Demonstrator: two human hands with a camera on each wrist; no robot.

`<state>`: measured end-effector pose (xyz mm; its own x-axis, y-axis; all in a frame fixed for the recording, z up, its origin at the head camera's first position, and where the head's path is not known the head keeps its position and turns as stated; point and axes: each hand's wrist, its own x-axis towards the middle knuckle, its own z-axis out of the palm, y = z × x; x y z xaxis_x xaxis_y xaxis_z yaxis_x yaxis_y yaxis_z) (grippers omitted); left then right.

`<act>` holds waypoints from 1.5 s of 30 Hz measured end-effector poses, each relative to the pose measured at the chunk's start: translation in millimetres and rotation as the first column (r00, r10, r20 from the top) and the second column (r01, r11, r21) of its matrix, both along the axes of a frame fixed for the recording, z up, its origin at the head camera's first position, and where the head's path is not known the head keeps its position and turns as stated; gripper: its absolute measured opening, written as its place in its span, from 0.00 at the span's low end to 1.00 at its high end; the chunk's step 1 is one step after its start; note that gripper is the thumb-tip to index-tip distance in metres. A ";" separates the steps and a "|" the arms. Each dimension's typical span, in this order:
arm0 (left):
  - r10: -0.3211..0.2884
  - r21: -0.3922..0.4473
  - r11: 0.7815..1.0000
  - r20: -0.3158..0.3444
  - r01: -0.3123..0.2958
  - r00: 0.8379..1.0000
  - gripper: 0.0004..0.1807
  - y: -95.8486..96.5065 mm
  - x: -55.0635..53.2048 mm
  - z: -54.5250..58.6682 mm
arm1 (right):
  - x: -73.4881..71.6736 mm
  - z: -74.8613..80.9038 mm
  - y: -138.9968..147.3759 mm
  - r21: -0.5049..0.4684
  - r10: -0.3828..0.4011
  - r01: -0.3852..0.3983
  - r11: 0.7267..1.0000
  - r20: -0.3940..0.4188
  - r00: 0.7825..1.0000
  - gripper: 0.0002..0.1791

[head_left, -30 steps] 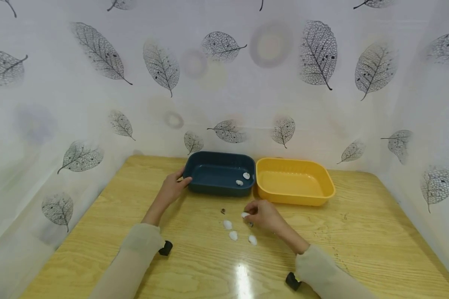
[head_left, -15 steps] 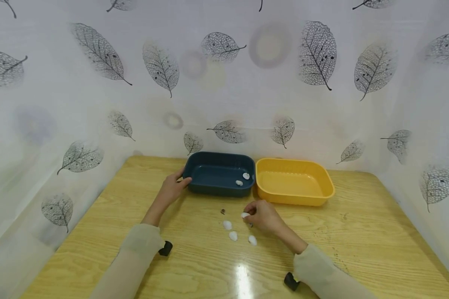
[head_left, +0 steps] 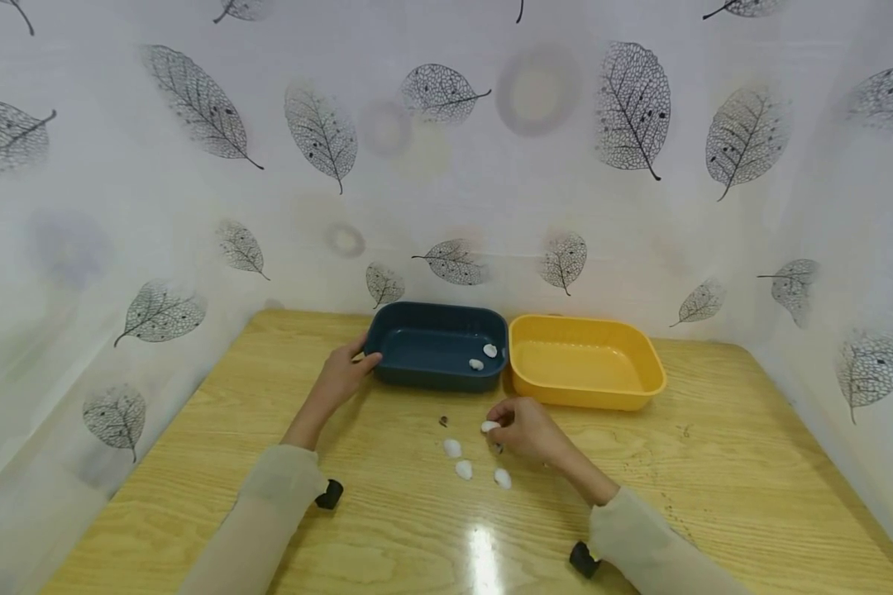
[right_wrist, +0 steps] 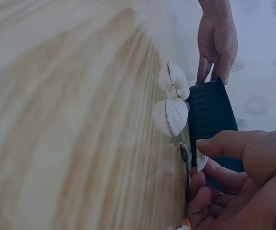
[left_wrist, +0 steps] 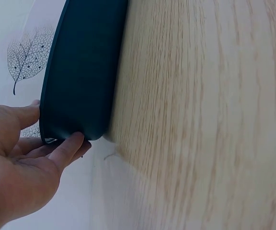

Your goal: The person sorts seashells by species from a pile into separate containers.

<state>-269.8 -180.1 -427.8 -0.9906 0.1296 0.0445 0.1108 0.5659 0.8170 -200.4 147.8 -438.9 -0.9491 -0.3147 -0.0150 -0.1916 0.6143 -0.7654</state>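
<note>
In the head view my left hand [head_left: 340,373] holds the left end of a dark blue plastic basin [head_left: 435,380], thumb at the near corner. The left wrist view shows its fingers [left_wrist: 70,149] against the basin's end wall. My right hand [head_left: 528,428] pinches a white ribbed seashell [right_wrist: 201,161] between thumb and fingers, low over the table in front of the basins. Three white shells [head_left: 452,448] lie on the wood near it. A small dark shell [head_left: 443,421] sits to their left, and another dark one [right_wrist: 185,151] is partly hidden below the right hand.
Two white shells [head_left: 489,350] lie inside the blue basin at its right end. A yellow basin [head_left: 588,397] stands close beside it on the right. Both are near the back edge of the wooden table [head_left: 387,512], before a leaf-patterned curtain [head_left: 461,182].
My right hand with the white seashell has shifted only slightly. The left hand and both basins have stayed in place.
</note>
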 end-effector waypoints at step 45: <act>-0.006 -0.030 1.000 0.024 0.006 1.000 0.35 -0.3 2.4 1.5 | -5.5 23.7 -1.5 -0.069 0.086 -0.087 0.994 -0.020 0.996 0.09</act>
